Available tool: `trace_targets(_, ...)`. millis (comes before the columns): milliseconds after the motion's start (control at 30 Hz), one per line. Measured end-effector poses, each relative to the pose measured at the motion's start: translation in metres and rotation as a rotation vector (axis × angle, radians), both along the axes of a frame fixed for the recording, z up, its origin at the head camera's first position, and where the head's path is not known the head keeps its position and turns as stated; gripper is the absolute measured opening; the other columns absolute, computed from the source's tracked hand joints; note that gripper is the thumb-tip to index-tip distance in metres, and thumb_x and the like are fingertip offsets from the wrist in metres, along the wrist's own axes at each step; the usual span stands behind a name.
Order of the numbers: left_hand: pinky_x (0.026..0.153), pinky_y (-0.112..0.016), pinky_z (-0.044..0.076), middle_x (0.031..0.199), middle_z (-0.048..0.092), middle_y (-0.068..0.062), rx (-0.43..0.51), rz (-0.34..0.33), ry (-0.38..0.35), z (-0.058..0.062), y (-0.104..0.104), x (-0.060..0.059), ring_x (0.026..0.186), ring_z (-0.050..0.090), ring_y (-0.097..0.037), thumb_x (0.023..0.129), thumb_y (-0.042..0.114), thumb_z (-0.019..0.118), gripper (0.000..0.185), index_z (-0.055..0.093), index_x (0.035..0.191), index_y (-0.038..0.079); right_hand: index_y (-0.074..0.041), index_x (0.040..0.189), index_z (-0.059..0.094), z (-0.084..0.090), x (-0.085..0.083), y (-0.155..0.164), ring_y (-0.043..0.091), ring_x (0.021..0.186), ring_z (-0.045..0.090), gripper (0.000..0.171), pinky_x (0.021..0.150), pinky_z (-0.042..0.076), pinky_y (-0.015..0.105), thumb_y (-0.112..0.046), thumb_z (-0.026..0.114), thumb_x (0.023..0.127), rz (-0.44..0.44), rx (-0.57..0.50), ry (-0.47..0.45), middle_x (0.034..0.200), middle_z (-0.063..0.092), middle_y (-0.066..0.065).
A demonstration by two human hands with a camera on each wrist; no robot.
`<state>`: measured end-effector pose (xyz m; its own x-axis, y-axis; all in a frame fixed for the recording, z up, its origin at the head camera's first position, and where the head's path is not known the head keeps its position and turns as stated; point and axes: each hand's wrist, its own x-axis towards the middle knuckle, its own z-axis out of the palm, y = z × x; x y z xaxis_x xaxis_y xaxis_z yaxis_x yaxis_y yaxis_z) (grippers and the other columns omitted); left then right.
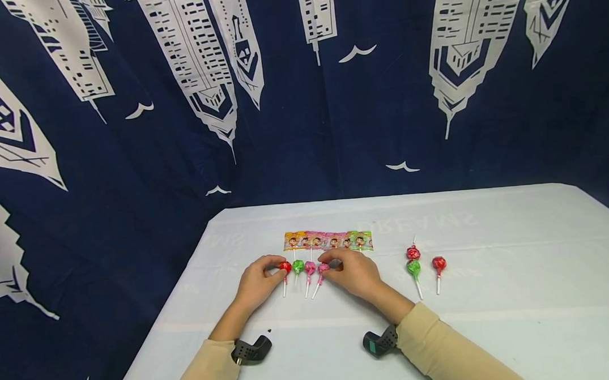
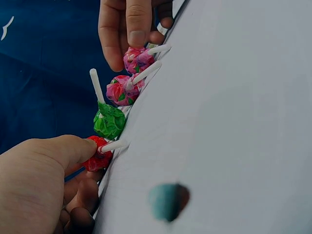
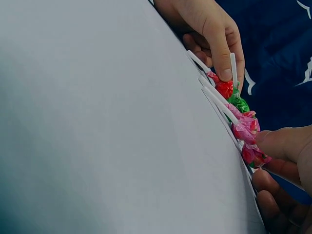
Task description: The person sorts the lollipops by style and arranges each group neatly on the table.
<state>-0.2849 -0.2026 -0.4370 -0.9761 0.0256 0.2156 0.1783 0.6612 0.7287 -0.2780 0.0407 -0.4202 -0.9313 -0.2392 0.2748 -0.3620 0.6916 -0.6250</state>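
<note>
Four wrapped lollipops lie side by side on the white table, sticks mostly toward me. My left hand (image 1: 255,284) pinches the red lollipop (image 2: 97,155) at the left end of this row by its head. Beside it lie a green lollipop (image 2: 110,122), its stick pointing another way in the left wrist view, and a pink lollipop (image 1: 310,267). At the right end my right hand (image 1: 356,274) holds a second pink lollipop (image 1: 322,268) between thumb and fingers. Just beyond the hands is a row of flat-wrapped candies (image 1: 328,240) in orange, pink and green, partly hidden by the right fingers.
To the right on the white table (image 1: 518,282) lie a red lollipop (image 1: 413,253), a green lollipop (image 1: 414,268) touching it, and another red lollipop (image 1: 438,263). A dark blue cloth (image 1: 302,133) with white building prints hangs behind the table.
</note>
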Motion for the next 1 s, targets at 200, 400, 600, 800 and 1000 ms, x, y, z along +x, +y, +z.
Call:
trace_targets(200,0.050,-0.023,0.037,0.102,0.070,0.001,-0.007,0.003,0.000,0.000,0.000,0.000,0.058,0.048,-0.010,0.083,0.024,0.073,0.024,0.070,0.107,0.022,-0.026,0.103,0.071,0.002,-0.001,0.003,0.005,0.074,0.059,0.024,0.064,0.045,0.027,-0.023,0.076,0.079,0.024,-0.044,0.003,0.103,0.071,-0.009)
trace_targets(400,0.050,-0.023,0.037,0.101,0.069,0.002,-0.010,-0.002,0.005,0.000,0.000,0.000,0.057,0.048,-0.010,0.083,0.024,0.073,0.024,0.070,0.106,0.022,-0.022,0.106,0.070,0.004,-0.004,0.008,0.006,0.073,0.060,0.025,0.064,0.047,0.026,-0.019,0.074,0.081,0.075,-0.104,-0.008,0.108,0.071,-0.006)
trace_targets(600,0.049,-0.023,0.037,0.101,0.069,0.002,-0.015,0.001,0.007,0.000,0.000,-0.001,0.057,0.048,-0.010,0.083,0.024,0.073,0.024,0.070,0.106,0.022,-0.018,0.109,0.070,0.016,-0.007,0.016,0.009,0.074,0.061,0.026,0.064,0.049,0.024,-0.015,0.071,0.083,0.136,-0.152,0.018,0.107,0.071,-0.002)
trace_targets(800,0.049,-0.023,0.036,0.101,0.069,0.001,-0.013,0.006,0.003,0.001,0.000,0.000,0.056,0.047,-0.011,0.083,0.024,0.073,0.024,0.069,0.106,0.022,-0.015,0.110,0.069,0.029,-0.009,0.026,0.016,0.080,0.062,0.026,0.070,0.050,0.027,-0.014,0.070,0.084,0.161,-0.178,0.016,0.106,0.071,0.000)
trace_targets(1000,0.049,-0.023,0.037,0.101,0.069,0.002,-0.002,-0.003,0.009,0.000,-0.001,0.000,0.057,0.047,-0.010,0.083,0.023,0.073,0.023,0.070,0.106,0.022,-0.019,0.113,0.068,0.038,-0.008,0.035,0.017,0.090,0.062,0.026,0.074,0.050,0.030,-0.016,0.068,0.087,0.198,-0.172,-0.031,0.108,0.070,0.001)
